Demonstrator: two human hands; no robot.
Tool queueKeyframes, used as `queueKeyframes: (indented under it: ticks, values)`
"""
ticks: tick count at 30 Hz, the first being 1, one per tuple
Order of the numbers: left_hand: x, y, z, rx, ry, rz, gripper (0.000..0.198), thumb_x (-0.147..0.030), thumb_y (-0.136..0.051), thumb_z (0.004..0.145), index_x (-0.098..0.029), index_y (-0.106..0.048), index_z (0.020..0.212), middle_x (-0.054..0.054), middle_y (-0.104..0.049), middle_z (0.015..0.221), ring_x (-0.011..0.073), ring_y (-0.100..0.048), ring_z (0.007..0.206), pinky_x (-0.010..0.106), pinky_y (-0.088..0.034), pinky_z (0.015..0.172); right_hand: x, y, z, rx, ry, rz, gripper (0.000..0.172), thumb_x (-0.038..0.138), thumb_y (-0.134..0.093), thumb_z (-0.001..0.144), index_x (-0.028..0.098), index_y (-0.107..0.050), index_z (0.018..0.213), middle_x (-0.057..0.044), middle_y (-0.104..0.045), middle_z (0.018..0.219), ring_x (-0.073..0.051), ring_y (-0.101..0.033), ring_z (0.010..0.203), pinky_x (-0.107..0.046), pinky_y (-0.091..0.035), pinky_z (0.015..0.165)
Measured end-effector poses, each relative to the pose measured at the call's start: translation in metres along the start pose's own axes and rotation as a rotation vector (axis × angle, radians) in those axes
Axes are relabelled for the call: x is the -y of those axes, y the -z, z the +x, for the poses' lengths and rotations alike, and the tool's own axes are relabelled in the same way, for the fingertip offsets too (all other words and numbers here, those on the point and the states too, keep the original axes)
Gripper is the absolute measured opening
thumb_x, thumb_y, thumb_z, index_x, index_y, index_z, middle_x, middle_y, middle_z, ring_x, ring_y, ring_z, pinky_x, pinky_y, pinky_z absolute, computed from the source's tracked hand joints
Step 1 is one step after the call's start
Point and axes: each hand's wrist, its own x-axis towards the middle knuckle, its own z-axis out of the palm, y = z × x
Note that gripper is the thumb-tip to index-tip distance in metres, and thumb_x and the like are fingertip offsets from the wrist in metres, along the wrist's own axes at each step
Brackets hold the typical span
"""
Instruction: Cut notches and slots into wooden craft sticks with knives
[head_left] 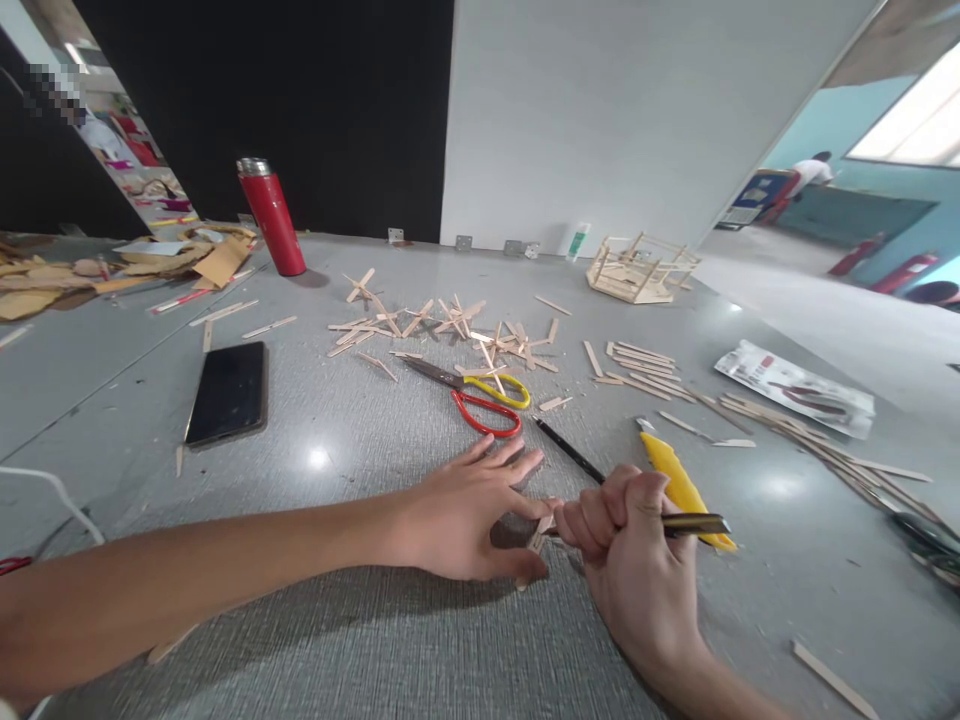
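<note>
Palm down on the grey table (pixel 300 640), my left hand (pixel 472 515) has its fingers spread, with the thumb and index finger pressing small wooden pieces (pixel 536 541). My right hand (pixel 637 550) is wrapped round a dark and gold tool (pixel 697 524), its near end sticking out to the right. The tool's other end is mostly hidden at the wooden pieces. A black pen (pixel 568 447) lies just beyond my right hand, and a yellow cutter (pixel 679 480) lies to its right. Scissors with red and yellow handles (pixel 480 397) lie beyond my left hand.
Scattered wooden sticks (pixel 450 325) lie in the middle, with more sticks (pixel 645 370) at right. Around them are a phone (pixel 227 392), a red bottle (pixel 274 220), a wooden frame model (pixel 637 272), a white packet (pixel 795 388) and cardboard scraps (pixel 165 258). A person (pixel 812 172) is far off.
</note>
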Motion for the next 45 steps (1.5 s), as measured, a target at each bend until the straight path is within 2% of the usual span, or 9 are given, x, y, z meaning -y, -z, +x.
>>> queueKeyframes:
  ticks: [3, 7, 11, 17, 25, 31, 35, 40, 45]
  values:
    - [0.001, -0.0015, -0.0006, -0.015, -0.005, -0.011, 0.062, -0.066, -0.064, 0.093, -0.031, -0.062, 0.145, 0.011, -0.016, 0.172, 0.0336, -0.005, 0.16, 0.063, -0.011, 0.127, 0.0036, -0.0018, 0.0007, 0.001, -0.019, 0.024, 0.059, 0.063, -0.053, 0.101, 0.022, -0.043, 0.06, 0.01, -0.022, 0.048, -0.009, -0.016, 0.043, -0.024, -0.03, 0.043]
    - [0.0026, -0.0029, -0.0009, -0.031, -0.013, -0.036, 0.06, -0.068, -0.063, 0.093, -0.03, -0.066, 0.139, 0.01, -0.016, 0.172, 0.0332, -0.006, 0.161, 0.062, -0.011, 0.128, 0.0067, -0.0045, 0.0, 0.017, 0.027, 0.03, 0.058, 0.061, -0.057, 0.099, 0.022, -0.043, 0.059, 0.01, -0.02, 0.051, -0.009, -0.013, 0.045, -0.024, -0.027, 0.044]
    - [0.0022, -0.0025, -0.0009, -0.028, -0.006, -0.031, 0.061, -0.066, -0.065, 0.092, -0.03, -0.064, 0.142, 0.01, -0.016, 0.172, 0.0336, -0.005, 0.161, 0.063, -0.011, 0.127, 0.0046, -0.0048, 0.0004, 0.04, 0.014, 0.01, 0.06, 0.063, -0.058, 0.098, 0.022, -0.041, 0.058, 0.01, -0.019, 0.05, -0.009, -0.013, 0.044, -0.025, -0.027, 0.043]
    - [0.0003, -0.0018, -0.0003, -0.024, -0.002, -0.027, 0.053, -0.063, -0.068, 0.092, -0.03, -0.07, 0.133, 0.009, -0.017, 0.172, 0.0342, -0.005, 0.16, 0.063, -0.011, 0.128, 0.0032, -0.005, 0.0018, 0.03, -0.003, -0.024, 0.06, 0.065, -0.055, 0.099, 0.023, -0.04, 0.06, 0.011, -0.021, 0.05, -0.009, -0.014, 0.045, -0.024, -0.031, 0.044]
    - [0.0018, -0.003, -0.001, -0.047, -0.015, -0.031, 0.052, -0.065, -0.066, 0.092, -0.03, -0.072, 0.13, 0.009, -0.018, 0.171, 0.0323, -0.007, 0.161, 0.062, -0.013, 0.128, 0.0014, -0.0042, -0.0014, 0.054, 0.023, -0.087, 0.059, 0.064, -0.057, 0.099, 0.023, -0.039, 0.059, 0.01, -0.022, 0.051, -0.009, -0.016, 0.045, -0.025, -0.03, 0.045]
    - [0.0033, -0.0037, -0.0009, -0.044, -0.011, 0.019, 0.059, -0.069, -0.066, 0.09, -0.031, -0.068, 0.135, 0.009, -0.023, 0.172, 0.033, -0.013, 0.161, 0.064, -0.008, 0.128, 0.0001, 0.0007, -0.0037, 0.075, 0.045, -0.131, 0.06, 0.063, -0.057, 0.099, 0.023, -0.04, 0.058, 0.01, -0.022, 0.051, -0.009, -0.018, 0.044, -0.026, -0.03, 0.044]
    - [0.0009, -0.0042, -0.0007, -0.062, -0.011, 0.022, 0.052, -0.066, -0.069, 0.088, -0.029, -0.074, 0.125, 0.01, -0.025, 0.171, 0.0359, -0.015, 0.16, 0.066, -0.01, 0.126, 0.0008, 0.0023, -0.0015, 0.046, 0.053, -0.131, 0.059, 0.062, -0.057, 0.1, 0.023, -0.04, 0.059, 0.01, -0.021, 0.05, -0.009, -0.017, 0.043, -0.025, -0.03, 0.044]
    - [-0.0006, -0.0045, -0.0014, -0.053, -0.006, -0.004, 0.066, -0.071, -0.063, 0.091, -0.027, -0.066, 0.14, 0.014, -0.02, 0.17, 0.0356, -0.013, 0.16, 0.066, -0.006, 0.126, 0.0021, 0.0015, -0.0013, 0.049, 0.037, -0.104, 0.06, 0.061, -0.058, 0.1, 0.022, -0.04, 0.058, 0.01, -0.023, 0.051, -0.009, -0.018, 0.044, -0.026, -0.03, 0.044]
    - [-0.0018, -0.0094, -0.0026, -0.096, 0.02, -0.005, 0.076, -0.081, -0.057, 0.088, -0.026, -0.065, 0.14, 0.017, -0.025, 0.169, 0.0357, -0.016, 0.16, 0.065, -0.008, 0.127, 0.0005, -0.0026, 0.0024, -0.036, -0.047, -0.013, 0.058, 0.059, -0.062, 0.099, 0.022, -0.04, 0.059, 0.01, -0.023, 0.05, -0.009, -0.015, 0.045, -0.026, -0.026, 0.043]
